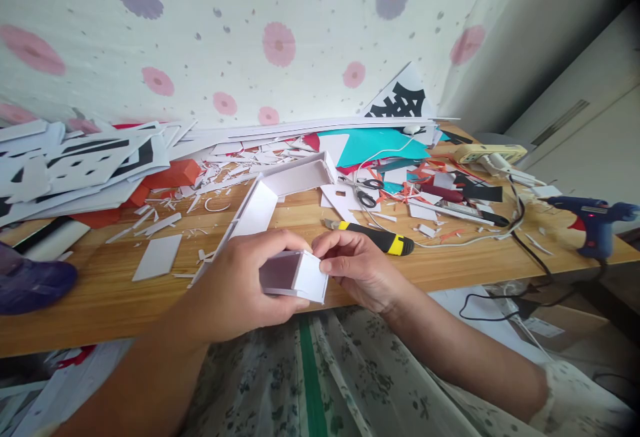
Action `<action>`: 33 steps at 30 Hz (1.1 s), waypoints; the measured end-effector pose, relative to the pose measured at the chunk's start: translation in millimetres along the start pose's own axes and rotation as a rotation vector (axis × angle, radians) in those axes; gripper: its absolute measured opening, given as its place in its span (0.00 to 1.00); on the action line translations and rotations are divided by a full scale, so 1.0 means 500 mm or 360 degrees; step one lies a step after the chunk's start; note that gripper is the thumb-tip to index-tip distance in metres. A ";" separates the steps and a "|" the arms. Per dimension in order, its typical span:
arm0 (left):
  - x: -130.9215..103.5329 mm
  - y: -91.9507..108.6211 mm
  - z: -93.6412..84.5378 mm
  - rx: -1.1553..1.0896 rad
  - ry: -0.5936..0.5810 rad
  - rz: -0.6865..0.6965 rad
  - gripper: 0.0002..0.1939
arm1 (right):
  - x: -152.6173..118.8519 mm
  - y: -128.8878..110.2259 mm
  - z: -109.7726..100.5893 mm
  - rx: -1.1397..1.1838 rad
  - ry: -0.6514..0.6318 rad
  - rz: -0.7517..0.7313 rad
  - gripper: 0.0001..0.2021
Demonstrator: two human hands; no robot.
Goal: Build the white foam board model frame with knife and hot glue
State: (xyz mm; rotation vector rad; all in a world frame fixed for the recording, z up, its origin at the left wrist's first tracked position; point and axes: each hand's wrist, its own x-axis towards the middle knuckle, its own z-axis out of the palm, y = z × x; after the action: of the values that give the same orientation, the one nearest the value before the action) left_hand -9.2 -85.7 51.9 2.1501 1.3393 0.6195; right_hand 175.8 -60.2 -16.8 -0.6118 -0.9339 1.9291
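My left hand [250,277] wraps around a white open-sided foam board box [311,276], thumb below and fingers over the top, near the table's front edge. At the box's right end, the thumb and forefinger of my right hand [357,264] pinch its edge. Behind my left hand lies an angled white foam board channel [257,207] with raised side walls; my hand hides whether it joins the held box. Just beyond my right hand rests a yellow and black utility knife [377,236], its blade pointing left. Black-handled scissors [369,194] lie farther back.
A blue glue gun [595,220] with a red light stands at the right, near a power strip [490,152] and trailing cords. Cut sheets [85,164] pile up at the left. Offcuts litter the wooden table [125,310]. A purple object [35,280] sits at the left edge.
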 end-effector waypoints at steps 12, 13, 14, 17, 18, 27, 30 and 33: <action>-0.014 0.002 -0.001 0.0070 0.0156 0.0102 0.17 | -0.029 -0.011 0.026 -0.0453 0.0003 -0.0464 0.13; -0.013 0.003 0.000 0.0077 0.0147 0.0104 0.17 | -0.032 -0.020 0.024 -0.0636 0.0029 -0.0635 0.09; -0.012 0.003 0.001 0.0082 0.0133 0.0102 0.18 | -0.037 -0.032 0.022 -0.0861 -0.0002 -0.0813 0.05; -0.006 0.007 0.002 0.0056 0.0076 0.0072 0.16 | -0.049 -0.080 0.021 -0.1537 -0.0483 -0.0999 0.10; -0.003 0.008 0.003 0.0043 0.0043 0.0061 0.15 | -0.052 -0.095 0.023 -0.1710 -0.0670 -0.0928 0.13; 0.008 -0.001 0.012 0.0030 -0.0151 0.0146 0.13 | -0.028 -0.124 0.044 -0.2243 -0.1017 -0.0710 0.04; 0.008 -0.001 0.012 0.0025 -0.0181 0.0128 0.12 | -0.024 -0.119 0.044 -0.2352 -0.1058 -0.0663 0.04; 0.009 0.001 0.010 0.0022 -0.0226 0.0082 0.13 | -0.022 -0.116 0.045 -0.2366 -0.1113 -0.0616 0.06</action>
State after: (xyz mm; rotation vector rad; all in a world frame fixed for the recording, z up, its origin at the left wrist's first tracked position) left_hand -3.8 -82.7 48.8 2.2015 1.2191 0.4690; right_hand 194.3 -59.0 43.4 -0.4282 -2.7044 0.7758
